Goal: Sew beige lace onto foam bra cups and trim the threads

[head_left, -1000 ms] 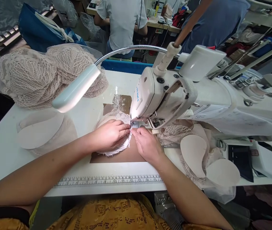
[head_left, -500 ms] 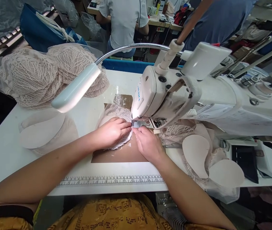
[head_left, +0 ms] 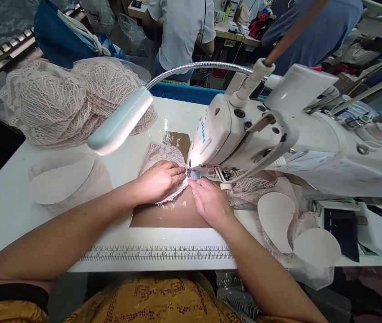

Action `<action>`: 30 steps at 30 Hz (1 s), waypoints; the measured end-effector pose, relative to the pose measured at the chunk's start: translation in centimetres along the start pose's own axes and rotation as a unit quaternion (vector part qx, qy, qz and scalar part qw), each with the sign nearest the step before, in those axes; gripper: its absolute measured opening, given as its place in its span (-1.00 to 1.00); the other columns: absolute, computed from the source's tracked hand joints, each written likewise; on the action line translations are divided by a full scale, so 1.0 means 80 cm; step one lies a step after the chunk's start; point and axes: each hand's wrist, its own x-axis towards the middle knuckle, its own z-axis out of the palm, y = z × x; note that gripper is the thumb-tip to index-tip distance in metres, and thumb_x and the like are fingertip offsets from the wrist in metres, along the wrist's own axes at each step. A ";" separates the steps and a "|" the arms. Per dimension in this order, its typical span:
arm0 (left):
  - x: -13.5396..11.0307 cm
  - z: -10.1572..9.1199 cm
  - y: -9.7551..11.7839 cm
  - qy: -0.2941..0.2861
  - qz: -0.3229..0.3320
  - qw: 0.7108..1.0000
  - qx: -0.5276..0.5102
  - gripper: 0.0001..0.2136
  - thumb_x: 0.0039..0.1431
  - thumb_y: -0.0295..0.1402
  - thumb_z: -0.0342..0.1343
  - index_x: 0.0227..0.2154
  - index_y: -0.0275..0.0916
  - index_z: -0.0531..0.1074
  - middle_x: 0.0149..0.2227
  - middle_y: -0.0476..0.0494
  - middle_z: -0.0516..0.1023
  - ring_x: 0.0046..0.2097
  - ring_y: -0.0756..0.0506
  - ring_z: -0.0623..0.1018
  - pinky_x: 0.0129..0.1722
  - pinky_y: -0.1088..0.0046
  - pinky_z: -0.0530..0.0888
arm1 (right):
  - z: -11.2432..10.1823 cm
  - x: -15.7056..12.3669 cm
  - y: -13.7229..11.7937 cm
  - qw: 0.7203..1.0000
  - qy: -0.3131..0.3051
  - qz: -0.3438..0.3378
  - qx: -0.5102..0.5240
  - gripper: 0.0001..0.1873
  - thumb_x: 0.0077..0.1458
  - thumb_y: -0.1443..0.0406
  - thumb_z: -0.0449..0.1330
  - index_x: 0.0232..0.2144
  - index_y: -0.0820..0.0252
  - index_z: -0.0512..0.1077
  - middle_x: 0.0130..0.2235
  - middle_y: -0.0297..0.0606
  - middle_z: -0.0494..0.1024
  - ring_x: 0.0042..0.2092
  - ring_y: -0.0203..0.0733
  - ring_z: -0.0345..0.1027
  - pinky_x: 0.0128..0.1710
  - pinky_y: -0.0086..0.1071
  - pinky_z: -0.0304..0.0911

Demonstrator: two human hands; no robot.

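A pale lace bra cup (head_left: 157, 154) lies on the brown plate (head_left: 164, 217) under the head of a white sewing machine (head_left: 207, 130). My left hand (head_left: 164, 179) rests on top of the cup, its fingers close together and pressing the lace down beside the needle. With thumb and forefinger, my right hand (head_left: 211, 199) pinches the cup's edge just in front of the presser foot (head_left: 188, 172). Both sets of fingertips nearly meet at the needle. My left hand covers much of the cup, and the stitching point itself is too small to make out.
A lamp (head_left: 120, 121) on a bent metal neck hangs over the table's left side. Behind it sits a heap of lace pieces (head_left: 49, 103). Pale cup pads (head_left: 276, 220) lie at right, another pad (head_left: 61, 179) at left. A printed ruler (head_left: 157, 253) runs along the front edge.
The lace cup has turned a little under my left hand, its near edge shifting away from me. Both hands keep their hold by the needle. The whole view has shifted slightly.
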 end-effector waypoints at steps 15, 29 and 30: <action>-0.006 -0.019 0.007 -0.039 0.060 0.997 -0.024 -0.69 0.33 -0.21 -0.05 -0.04 -0.24 0.47 -0.01 -0.30 0.50 -0.09 -0.20 0.45 -0.05 0.19 0.34 | -0.003 -0.005 0.003 0.998 0.032 0.009 0.044 -0.61 0.22 0.39 0.01 0.02 0.12 0.47 -0.13 -0.20 0.58 -0.16 -0.12 0.43 -0.21 -0.34 0.28; -0.004 -0.018 0.007 -0.042 0.047 0.998 -0.022 -0.68 0.33 -0.29 -0.05 0.03 -0.30 0.44 0.06 -0.28 0.51 0.04 -0.24 0.43 0.02 0.17 0.35 | -0.002 -0.002 -0.008 0.997 -0.011 0.003 -0.070 -0.56 0.19 0.44 0.01 0.07 0.17 0.45 -0.19 -0.14 0.55 -0.19 -0.10 0.36 -0.27 -0.30 0.19; -0.004 -0.019 0.008 -0.042 0.044 0.998 -0.022 -0.67 0.32 -0.28 -0.03 0.03 -0.30 0.43 0.06 -0.29 0.50 0.05 -0.25 0.42 0.03 0.17 0.35 | -0.002 -0.001 -0.008 0.998 -0.013 0.008 -0.069 -0.55 0.19 0.44 0.01 0.08 0.17 0.44 -0.18 -0.13 0.56 -0.18 -0.10 0.37 -0.26 -0.30 0.19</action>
